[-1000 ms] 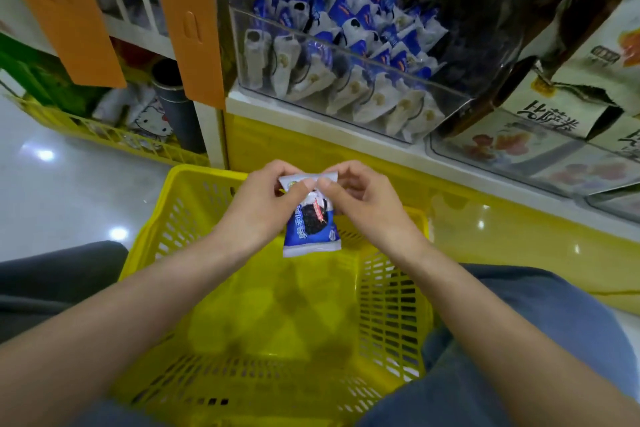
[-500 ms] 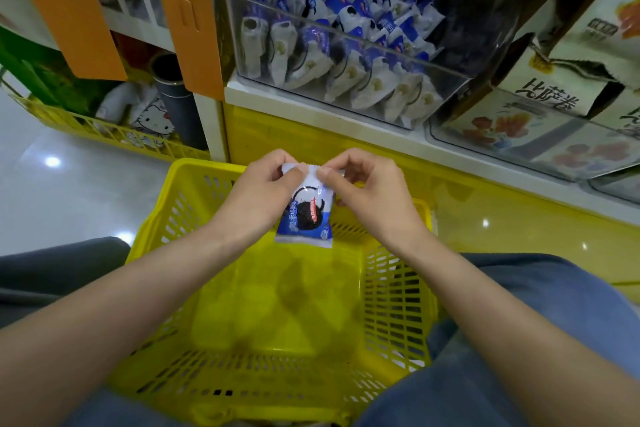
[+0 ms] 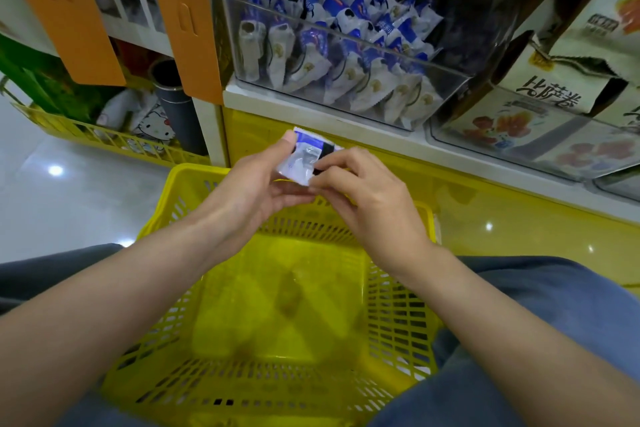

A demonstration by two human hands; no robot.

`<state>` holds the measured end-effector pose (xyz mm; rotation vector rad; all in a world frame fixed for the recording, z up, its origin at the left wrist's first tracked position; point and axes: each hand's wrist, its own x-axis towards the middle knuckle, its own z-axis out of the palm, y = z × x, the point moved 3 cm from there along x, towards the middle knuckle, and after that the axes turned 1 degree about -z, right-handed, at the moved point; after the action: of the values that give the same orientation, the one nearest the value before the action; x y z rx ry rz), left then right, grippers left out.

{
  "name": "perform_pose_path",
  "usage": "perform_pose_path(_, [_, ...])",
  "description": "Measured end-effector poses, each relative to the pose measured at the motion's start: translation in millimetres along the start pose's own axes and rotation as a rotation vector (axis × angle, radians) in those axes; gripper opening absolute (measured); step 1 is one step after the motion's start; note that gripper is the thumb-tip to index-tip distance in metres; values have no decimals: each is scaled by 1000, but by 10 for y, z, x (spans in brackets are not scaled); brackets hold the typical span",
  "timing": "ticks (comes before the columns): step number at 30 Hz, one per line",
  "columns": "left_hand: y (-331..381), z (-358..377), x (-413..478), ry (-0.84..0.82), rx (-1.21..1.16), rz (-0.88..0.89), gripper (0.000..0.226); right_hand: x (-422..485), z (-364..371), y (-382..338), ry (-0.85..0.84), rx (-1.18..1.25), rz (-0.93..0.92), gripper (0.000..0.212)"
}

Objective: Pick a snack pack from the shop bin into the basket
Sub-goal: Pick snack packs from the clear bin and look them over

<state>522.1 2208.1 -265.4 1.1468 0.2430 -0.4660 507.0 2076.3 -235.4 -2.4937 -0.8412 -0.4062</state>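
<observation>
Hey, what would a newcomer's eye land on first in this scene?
The bright yellow basket fills the lower middle. Just above its far rim, the left hand and right hand together hold a small blue-and-white snack pack. Beyond them, in the upper middle, a clear bin is crammed with matching packs.

A: Where's the basket?
B: Btm centre, btwn the person's legs, forearms over it. Snack pack sits above its far rim; left hand pinches it on the left, right hand on the right.
A: And the bin?
B: Behind & above the hands, on the shelf, packs piled in it. Cartons just right of it. Wire rack on the floor, far left, w/ a tube at its right end.
</observation>
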Motion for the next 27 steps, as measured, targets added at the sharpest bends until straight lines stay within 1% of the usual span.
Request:
perform_pose_path(1, [1, 2, -8, 6, 11, 17, 30, -1, -1, -6, -24, -26, -36, 13])
perform_pose_path(3, [0, -10, -5, 88, 80, 51, 22, -7, 4, -20, -60, -26, -77, 17])
perform_pose_path(4, [-5, -21, 2, 132, 115, 66, 21, -12, 7, -22, -59, 16, -53, 18])
perform_pose_path(5, [-9, -29, 10, 169, 143, 76, 22, -12, 11, -15, -43, 88, 18, 18])
perform_pose_path(7, [-2, -39, 19, 225, 185, 96, 22, -1, 21, 42, 22, 261, 260, 19])
perform_pose_path(9, [-8, -30, 25, 222, 202, 99, 20, 3, 52, 133, 46, 470, 577, 20])
perform_pose_path(11, [-34, -9, 31, 167, 210, 70, 21, -10, 132, 211, -55, 826, 877, 25])
perform_pose_path(12, [-53, 3, 32, 140, 215, 61, 22, -21, 165, 215, -116, 1001, 957, 28])
perform_pose_path(13, [-68, 11, 34, 130, 231, 68, 24, -24, 175, 199, -164, 1116, 979, 27])
perform_pose_path(14, [-71, 5, 39, 156, 298, 114, 26, -24, 172, 173, -183, 1181, 973, 25])
perform_pose_path(16, [-53, -13, 32, 250, 538, 270, 36, -28, 172, 160, -153, 1235, 978, 19])
perform_pose_path(17, [-48, -6, 17, 267, 635, 346, 42, -33, 184, 165, -133, 1249, 1003, 16])
perform_pose_path(19, [-51, 32, -25, 225, 738, 444, 44, -53, 212, 172, -106, 1254, 1052, 13])
perform_pose_path(21, [-69, 63, -54, 181, 815, 482, 44, -66, 232, 168, -86, 1272, 1060, 13])
perform_pose_path(23, [-67, 78, -65, 141, 806, 478, 38, -73, 238, 160, -80, 1252, 1033, 16])
perform_pose_path(25, [-51, 91, -69, 91, 754, 453, 30, -65, 233, 163, -64, 1238, 1007, 28])
perform_pose_path(27, [-47, 93, -72, 76, 795, 467, 28, -62, 232, 173, -46, 1214, 973, 35])
